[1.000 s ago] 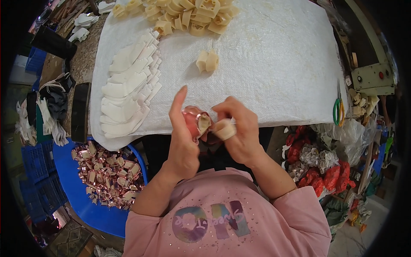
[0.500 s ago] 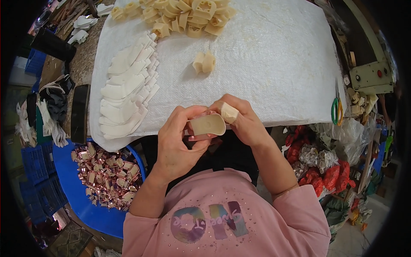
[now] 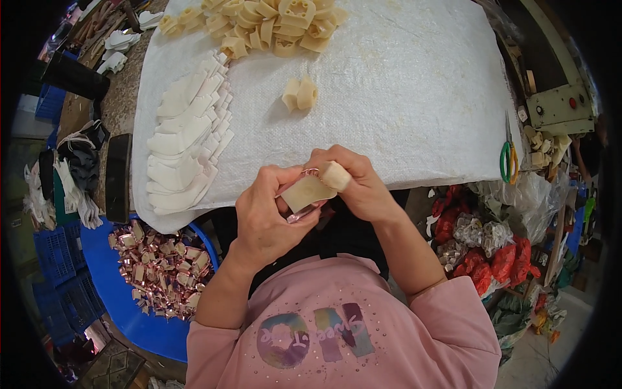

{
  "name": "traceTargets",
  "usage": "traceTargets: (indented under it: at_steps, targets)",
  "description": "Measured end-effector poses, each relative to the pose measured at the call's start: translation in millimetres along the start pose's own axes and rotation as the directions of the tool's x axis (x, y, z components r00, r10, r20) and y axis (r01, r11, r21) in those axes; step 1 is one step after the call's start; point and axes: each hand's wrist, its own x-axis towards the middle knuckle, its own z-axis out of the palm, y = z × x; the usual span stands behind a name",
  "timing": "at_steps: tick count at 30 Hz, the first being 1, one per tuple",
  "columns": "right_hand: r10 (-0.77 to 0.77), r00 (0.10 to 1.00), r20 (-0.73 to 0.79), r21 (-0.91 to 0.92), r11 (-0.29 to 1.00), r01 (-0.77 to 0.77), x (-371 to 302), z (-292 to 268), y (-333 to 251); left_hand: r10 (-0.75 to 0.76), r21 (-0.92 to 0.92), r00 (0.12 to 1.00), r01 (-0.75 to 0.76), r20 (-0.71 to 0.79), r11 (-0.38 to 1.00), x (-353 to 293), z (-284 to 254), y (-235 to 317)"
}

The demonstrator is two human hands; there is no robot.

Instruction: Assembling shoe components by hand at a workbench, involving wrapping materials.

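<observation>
Between hands (image 3: 364, 189) | cream-and-pink piece (image 3: 306, 193) | clasped in left hand (image 3: 259, 211)

Lettering | pink shirt (image 3: 414, 330) front | 2 large multicoloured letters (image 3: 329, 342) | smaller script (image 3: 354, 324) over them

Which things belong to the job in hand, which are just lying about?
Likely in the job:
cream-faced metallic piece in left hand
cream piece at right hand
metallic pieces in blue tub
white pieces
piled cream rings

Apparently lying about:
scissors
black phone-like slab
red bags
</observation>
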Motion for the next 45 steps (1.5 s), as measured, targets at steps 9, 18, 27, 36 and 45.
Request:
traceTargets:
  at_steps: [9, 18, 27, 36, 45]
  targets:
    - [-0.145, 0.986, -0.082, -0.178, 0.975, 0.129, -4.0, 17.3, 6.2, 0.003, 0.154, 0.988, 0.022, -0.157, 0.988, -5.1, 15.4, 5.9]
    - [0.135, 0.989, -0.064, 0.507, 0.858, -0.084, -9.6, 27.4, 12.9, 0.038, 0.192, 0.971, 0.008, -0.234, 0.981, -6.5, 15.7, 5.1]
    - [-0.070, 0.960, -0.271, -0.296, 0.955, -0.014, -4.6, 35.5, 16.9, 0.067, 0.363, 0.970, 0.023, -0.234, 0.932, -9.2, 22.9, -8.6]
    - [0.046, 0.982, -0.184, 0.109, 0.994, -0.026, -2.0, 40.3, 25.5, 0.037, 0.230, 0.941, 0.044, -0.336, 0.972, -9.8, 11.3, -12.6]
    - [-0.106, 0.991, 0.081, -0.385, 0.914, 0.129, 24.9, 48.7, 7.1, -0.084, 0.123, 0.915, 0.143, -0.395, 0.982, -32.2, -29.0, -22.6]
